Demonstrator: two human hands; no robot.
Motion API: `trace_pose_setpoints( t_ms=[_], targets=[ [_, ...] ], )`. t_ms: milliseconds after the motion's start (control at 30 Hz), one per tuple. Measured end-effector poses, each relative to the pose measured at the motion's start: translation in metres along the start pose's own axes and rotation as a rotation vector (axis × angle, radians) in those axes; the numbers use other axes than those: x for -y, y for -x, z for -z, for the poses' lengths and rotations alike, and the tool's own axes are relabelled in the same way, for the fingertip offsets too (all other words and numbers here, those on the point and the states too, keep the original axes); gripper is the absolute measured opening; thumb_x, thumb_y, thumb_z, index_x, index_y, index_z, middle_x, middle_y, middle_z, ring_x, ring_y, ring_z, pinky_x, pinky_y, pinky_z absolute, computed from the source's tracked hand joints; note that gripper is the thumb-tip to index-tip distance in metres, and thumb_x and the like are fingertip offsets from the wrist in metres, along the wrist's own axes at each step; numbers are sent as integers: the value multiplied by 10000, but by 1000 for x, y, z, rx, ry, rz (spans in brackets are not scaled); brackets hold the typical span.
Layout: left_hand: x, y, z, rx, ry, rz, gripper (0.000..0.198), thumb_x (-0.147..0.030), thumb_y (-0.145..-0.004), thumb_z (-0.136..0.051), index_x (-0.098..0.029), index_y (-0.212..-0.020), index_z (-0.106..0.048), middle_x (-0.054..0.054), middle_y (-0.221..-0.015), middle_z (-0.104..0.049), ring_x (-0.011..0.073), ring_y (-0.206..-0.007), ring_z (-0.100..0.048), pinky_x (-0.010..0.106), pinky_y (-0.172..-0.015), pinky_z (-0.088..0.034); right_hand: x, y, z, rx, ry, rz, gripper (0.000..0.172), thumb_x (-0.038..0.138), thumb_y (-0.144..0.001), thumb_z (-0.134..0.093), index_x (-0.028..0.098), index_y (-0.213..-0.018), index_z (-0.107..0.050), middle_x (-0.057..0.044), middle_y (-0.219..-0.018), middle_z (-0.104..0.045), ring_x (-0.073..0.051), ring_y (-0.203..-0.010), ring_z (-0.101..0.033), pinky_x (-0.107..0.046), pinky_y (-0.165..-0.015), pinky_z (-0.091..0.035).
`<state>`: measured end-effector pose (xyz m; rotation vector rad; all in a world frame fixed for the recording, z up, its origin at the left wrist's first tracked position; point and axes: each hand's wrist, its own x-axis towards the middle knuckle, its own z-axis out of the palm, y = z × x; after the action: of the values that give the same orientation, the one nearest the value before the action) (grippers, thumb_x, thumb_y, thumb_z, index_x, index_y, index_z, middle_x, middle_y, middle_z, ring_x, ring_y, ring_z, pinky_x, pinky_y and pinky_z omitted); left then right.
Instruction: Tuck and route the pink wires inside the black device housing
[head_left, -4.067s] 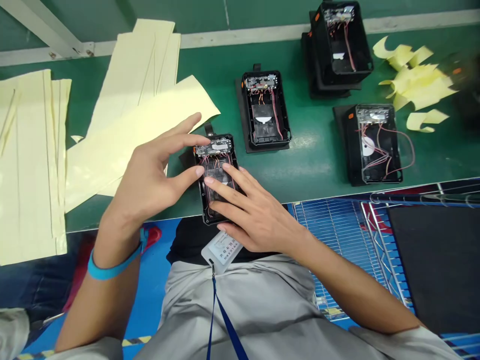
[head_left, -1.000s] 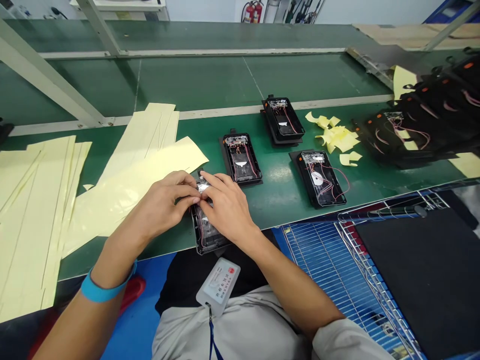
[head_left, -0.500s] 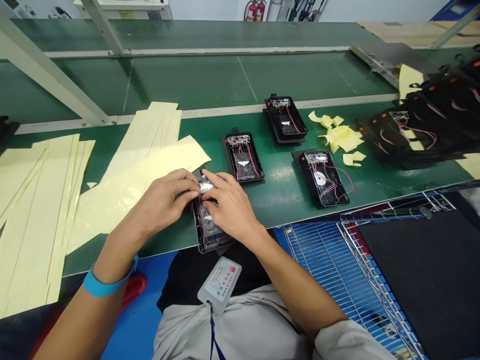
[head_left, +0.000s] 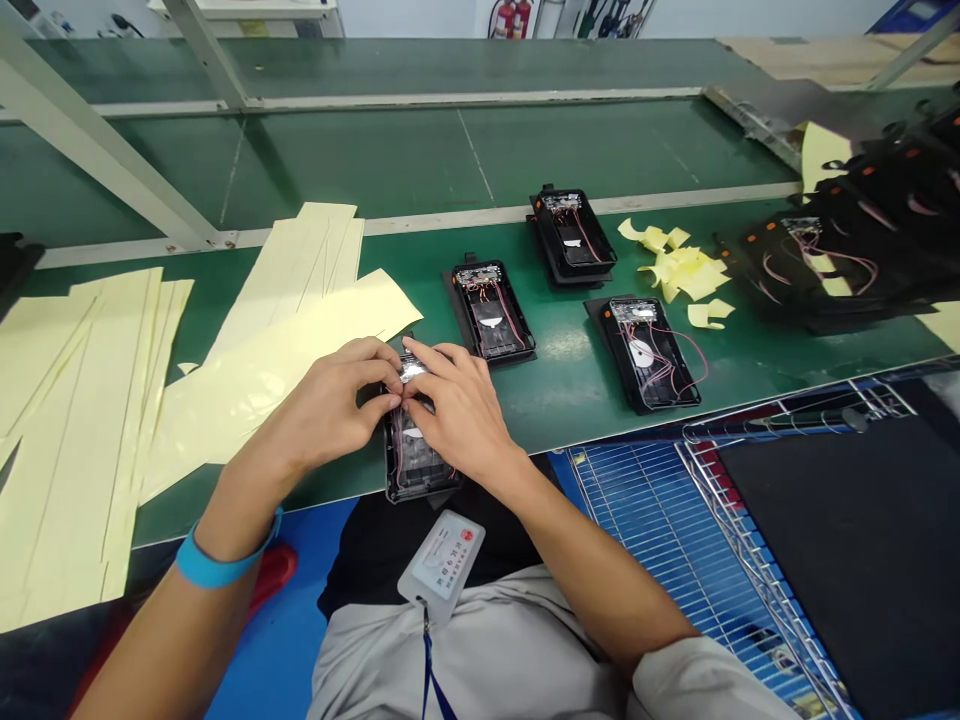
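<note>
At the table's front edge lies an open black plastic case (head_left: 420,465) with thin wires and a silvery circuit board (head_left: 411,369) at its top end. My left hand (head_left: 337,400) comes in over its upper left side, thumb and forefinger pinched together. From the right, my right hand (head_left: 457,410) lies across the case, one finger reaching over the board. Its thumb and another bent finger close in beside the left fingertips. Whatever sits between the fingertips is too small and covered to make out. The hands hide much of the case's upper half.
Similar wired cases stand beyond: one close by (head_left: 493,312), one farther back (head_left: 574,235), one at right (head_left: 651,355). Yellow sheets (head_left: 82,440) cover the left side. Yellow scraps (head_left: 686,270) lie near stacked black cases (head_left: 817,260). A wire rack (head_left: 645,510) stands lower right.
The fingertips of both hands have drawn closer together over the case. The case has turned slightly, and the view has shifted a little.
</note>
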<state>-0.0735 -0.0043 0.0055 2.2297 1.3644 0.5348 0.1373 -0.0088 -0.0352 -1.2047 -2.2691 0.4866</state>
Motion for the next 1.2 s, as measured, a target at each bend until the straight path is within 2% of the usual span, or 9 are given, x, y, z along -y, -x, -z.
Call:
trace_pose_setpoints(
  t_ms=[133,233,433,633,1200],
  targets=[
    [1,0,2,12,4,11,135,-282,-963,-640,-195,-913,-730,36,-1246,-685,188,-1126,-665,363,-999,-519,0,-2,1,6,0,87,185,226,-1092,-597,220,-1052,-778,-26,-1698,-521,-293,-1573,-445,-543,-1240,-408],
    [1,0,2,15,10,17,113,-274,-952,-648,-200,-909,-723,21,-1244,-685,186,-1144,-664,364,-1008,-515,0,-5,0,14,0,118,177,202,-1088,-592,209,-1058,-766,-60,-1649,-575,-272,-1525,-500,-496,-1203,-445],
    [1,0,2,16,29,20,88,-258,-948,-645,-210,-921,-714,-2,-1224,-682,175,-1146,-658,356,-1014,-511,2,-4,-1,2,17,104,182,227,-1105,-575,223,-1036,-743,-22,-1629,-597,-276,-1454,-548,-503,-1074,-475],
    [0,-1,1,16,49,25,53,-221,-932,-648,-203,-931,-698,-3,-1240,-685,175,-1178,-654,358,-1024,-503,4,-3,1,8,37,109,201,233,-1120,-548,225,-1033,-729,-16,-1618,-610,-272,-1421,-558,-507,-1076,-442],
    [4,0,0,-4,95,35,55,-226,-912,-680,-199,-957,-665,-6,-1176,-701,173,-1094,-647,350,-967,-505,6,-5,2,-26,108,136,188,236,-1133,-541,191,-1060,-708,-44,-1611,-618,-261,-1341,-601,-502,-1030,-414]
  ],
)
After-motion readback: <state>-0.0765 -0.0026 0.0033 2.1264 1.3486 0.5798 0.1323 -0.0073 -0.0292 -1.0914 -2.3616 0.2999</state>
